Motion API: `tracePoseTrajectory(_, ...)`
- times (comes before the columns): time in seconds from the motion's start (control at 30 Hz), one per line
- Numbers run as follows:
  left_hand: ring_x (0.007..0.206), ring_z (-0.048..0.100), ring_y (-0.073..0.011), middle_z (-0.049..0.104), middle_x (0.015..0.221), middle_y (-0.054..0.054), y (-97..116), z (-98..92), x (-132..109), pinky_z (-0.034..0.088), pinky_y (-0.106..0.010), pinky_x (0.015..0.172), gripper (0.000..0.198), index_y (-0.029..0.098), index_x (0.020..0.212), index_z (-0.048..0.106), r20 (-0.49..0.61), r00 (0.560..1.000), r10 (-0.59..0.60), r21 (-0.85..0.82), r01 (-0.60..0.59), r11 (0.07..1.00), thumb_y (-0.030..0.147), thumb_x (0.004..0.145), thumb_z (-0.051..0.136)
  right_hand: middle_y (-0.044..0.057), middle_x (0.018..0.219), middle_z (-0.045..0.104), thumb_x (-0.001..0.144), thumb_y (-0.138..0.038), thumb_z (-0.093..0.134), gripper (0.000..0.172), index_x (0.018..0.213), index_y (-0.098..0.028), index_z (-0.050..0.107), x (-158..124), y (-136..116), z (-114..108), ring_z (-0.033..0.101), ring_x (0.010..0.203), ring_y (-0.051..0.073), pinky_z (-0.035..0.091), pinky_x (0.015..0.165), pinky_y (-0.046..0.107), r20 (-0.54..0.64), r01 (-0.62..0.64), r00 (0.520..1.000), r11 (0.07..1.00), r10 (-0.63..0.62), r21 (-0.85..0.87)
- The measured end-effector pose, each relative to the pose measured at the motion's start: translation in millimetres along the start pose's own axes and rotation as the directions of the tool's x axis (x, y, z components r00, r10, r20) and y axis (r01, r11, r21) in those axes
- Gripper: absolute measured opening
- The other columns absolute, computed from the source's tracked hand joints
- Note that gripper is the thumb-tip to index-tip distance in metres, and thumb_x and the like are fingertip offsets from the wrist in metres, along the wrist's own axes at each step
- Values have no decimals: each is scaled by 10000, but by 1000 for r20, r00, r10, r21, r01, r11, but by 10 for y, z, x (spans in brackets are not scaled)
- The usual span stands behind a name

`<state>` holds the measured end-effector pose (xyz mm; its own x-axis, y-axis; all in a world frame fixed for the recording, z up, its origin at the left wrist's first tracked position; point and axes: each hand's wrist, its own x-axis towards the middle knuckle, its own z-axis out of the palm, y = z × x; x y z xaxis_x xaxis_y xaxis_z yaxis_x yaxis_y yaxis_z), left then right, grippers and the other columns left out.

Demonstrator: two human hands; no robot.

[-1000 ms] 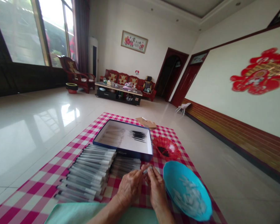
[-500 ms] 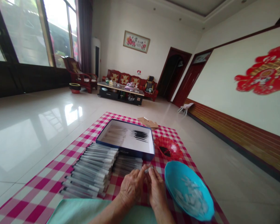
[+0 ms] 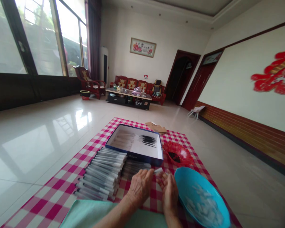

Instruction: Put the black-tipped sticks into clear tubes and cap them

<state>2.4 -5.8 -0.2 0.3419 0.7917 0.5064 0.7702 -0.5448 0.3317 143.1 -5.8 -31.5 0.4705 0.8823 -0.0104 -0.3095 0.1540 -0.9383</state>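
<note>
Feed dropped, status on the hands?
Left hand pinches slim whitish pen piece; right hand close beside, grip unclear. Blue plastic bowl at right, grey pens stacked left.

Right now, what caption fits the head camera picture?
Left hand holds a small pale tube near right hand, beside a round blue plastic bowl.

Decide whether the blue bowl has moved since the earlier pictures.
No. The blue bowl keeps its place on the checked cloth beside the red dish; only the view shifted.

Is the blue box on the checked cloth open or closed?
Open: the box has no lid on it, and dark pieces show on its white inside.
</note>
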Motion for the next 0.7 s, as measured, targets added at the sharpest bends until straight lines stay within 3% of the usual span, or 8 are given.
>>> tracePoseTrajectory(0.13, 821, 514, -210, 603, 917, -57, -124, -77, 60, 391, -333, 758, 297, 237, 1094, 608, -26, 999, -41, 86, 43, 995, 132, 860, 456, 62, 970, 716, 768, -613, 545, 455, 953, -207, 633, -8, -26, -2, 665, 881, 239, 542, 727, 355, 64, -8, 998, 995, 14, -95)
tracePoseTrajectory(0.33, 872, 503, -230, 594, 915, -70, -156, -119, 20, 370, -361, 810, 227, 205, 904, 651, 3, 991, -131, 115, 130, 985, 100, 815, 471, 57, 993, 714, 768, -544, 584, 351, 900, -238, 697, -144, -160, 101, 635, 928, 250, 509, 777, 341, 172, 181, 977, 926, -130, -331)
tracePoseTrajectory(0.53, 890, 502, -232, 594, 924, -72, -129, -101, -53, 383, -341, 804, 253, 198, 923, 666, 24, 979, -203, 112, 199, 974, 92, 789, 479, 76, 953, 720, 744, -438, 643, 324, 971, -210, 685, -138, 10, 134, 656, 885, 255, 512, 784, 351, 267, 292, 944, 868, -194, -402)
tracePoseTrajectory(0.7, 896, 496, -229, 590, 927, -66, -144, -83, -68, 387, -335, 803, 278, 209, 931, 668, 16, 976, -216, 89, 214, 973, 76, 778, 477, 77, 891, 724, 685, -384, 697, 280, 909, -217, 703, -109, 86, 146, 665, 791, 250, 528, 726, 350, 295, 365, 920, 833, -256, -415)
